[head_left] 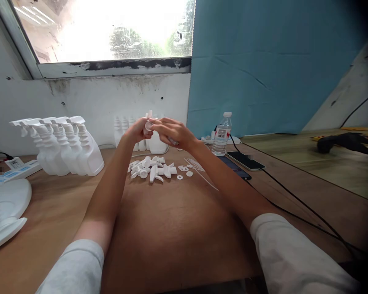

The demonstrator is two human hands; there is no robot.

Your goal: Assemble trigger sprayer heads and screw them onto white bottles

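Head view: bench surface and hands at the spray part

The left hand (140, 130) is curled closed around a white spray part (148, 123), raised above the rear of the brown table (171, 228). The right hand (175, 133) is partly bent, its fingertips against the same part; whether they grip it cannot be told.

Below the hands lie a pile of white trigger heads (151, 166), loose washers (179, 177) and thin tubes (199, 165). To the right stands a clear water bottle (222, 136), with 2 phones (246, 160) near it. A black cable (297, 199) crosses the right side. To the left, a row of white bottles (70, 149) stands near a power strip (23, 170).

Behind, a window (110, 32) sits in a stained white wall (95, 98), beside a blue sheet (251, 69).
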